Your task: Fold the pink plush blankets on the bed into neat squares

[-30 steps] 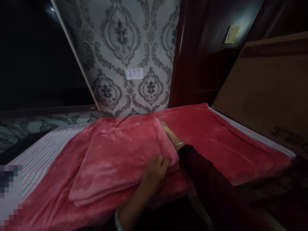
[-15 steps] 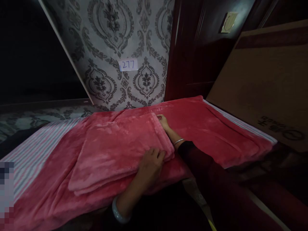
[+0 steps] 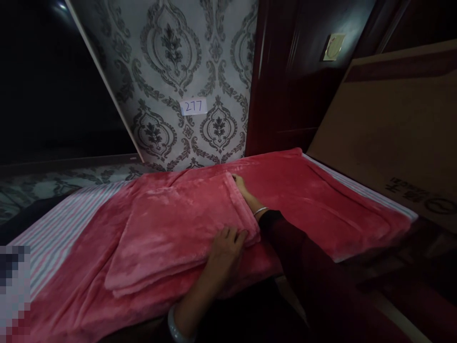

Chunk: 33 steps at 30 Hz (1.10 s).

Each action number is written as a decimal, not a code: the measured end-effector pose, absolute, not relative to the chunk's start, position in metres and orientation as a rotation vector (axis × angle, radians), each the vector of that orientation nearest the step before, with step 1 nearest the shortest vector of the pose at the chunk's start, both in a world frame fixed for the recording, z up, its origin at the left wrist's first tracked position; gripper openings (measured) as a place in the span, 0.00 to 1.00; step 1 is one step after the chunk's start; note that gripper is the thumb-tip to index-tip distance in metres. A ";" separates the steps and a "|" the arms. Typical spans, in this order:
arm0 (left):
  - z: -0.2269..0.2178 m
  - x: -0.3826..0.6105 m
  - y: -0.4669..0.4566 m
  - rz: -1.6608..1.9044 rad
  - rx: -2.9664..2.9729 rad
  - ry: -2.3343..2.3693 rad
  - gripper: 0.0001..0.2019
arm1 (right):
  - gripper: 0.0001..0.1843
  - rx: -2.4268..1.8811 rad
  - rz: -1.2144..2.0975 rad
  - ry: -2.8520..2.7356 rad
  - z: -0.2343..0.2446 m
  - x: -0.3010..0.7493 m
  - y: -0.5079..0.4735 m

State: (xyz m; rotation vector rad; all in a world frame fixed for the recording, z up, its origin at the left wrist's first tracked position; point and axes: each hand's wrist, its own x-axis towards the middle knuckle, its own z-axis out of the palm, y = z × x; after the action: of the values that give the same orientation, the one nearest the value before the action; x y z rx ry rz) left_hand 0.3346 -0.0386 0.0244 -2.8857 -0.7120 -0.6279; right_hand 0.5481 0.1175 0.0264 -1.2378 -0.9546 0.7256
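A red plush blanket (image 3: 314, 200) lies spread over the bed. A part of it is folded over into a thick stack of layers (image 3: 178, 228) on the left half. My left hand (image 3: 226, 247) grips the near right corner of that folded stack, fingers curled on top of it. My right hand (image 3: 243, 188) holds the far right edge of the same fold, with its fingers tucked under the layers. A thin bangle shows on my right wrist, a pale bangle on my left.
A striped sheet (image 3: 53, 228) shows at the bed's left side and along its right edge. Patterned wallpaper with a paper label reading 277 (image 3: 193, 106) stands behind. A dark red door (image 3: 296, 85) and a large cardboard box (image 3: 392, 128) stand at the right.
Both hands have stayed on the right edge of the folded stack. My right hand has slid a little further under the fold. The view has shifted slightly.
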 end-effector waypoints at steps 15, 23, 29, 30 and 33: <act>0.027 0.330 -0.041 -0.669 -2.954 -0.666 0.21 | 0.17 -1.401 0.654 -0.989 0.041 0.569 0.100; 0.091 0.237 0.012 -0.748 -2.821 -1.026 0.22 | 0.33 -1.323 0.273 -1.562 0.073 0.519 0.029; 0.060 0.179 0.044 -0.344 -2.535 -1.571 0.32 | 0.36 -1.697 0.191 -1.861 0.036 0.486 0.002; 0.050 0.177 0.044 -0.292 -2.528 -1.605 0.32 | 0.36 -1.761 0.175 -1.891 0.028 0.485 -0.001; 0.033 0.176 0.040 -0.250 -2.522 -1.642 0.32 | 0.35 -1.872 0.104 -1.943 0.016 0.486 -0.010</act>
State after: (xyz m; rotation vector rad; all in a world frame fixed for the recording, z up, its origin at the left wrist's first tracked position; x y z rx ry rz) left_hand 0.1763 0.0402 0.0329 -2.5218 -1.6423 -0.2495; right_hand 0.4857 -0.0097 0.0160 -1.8717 -1.9430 0.1037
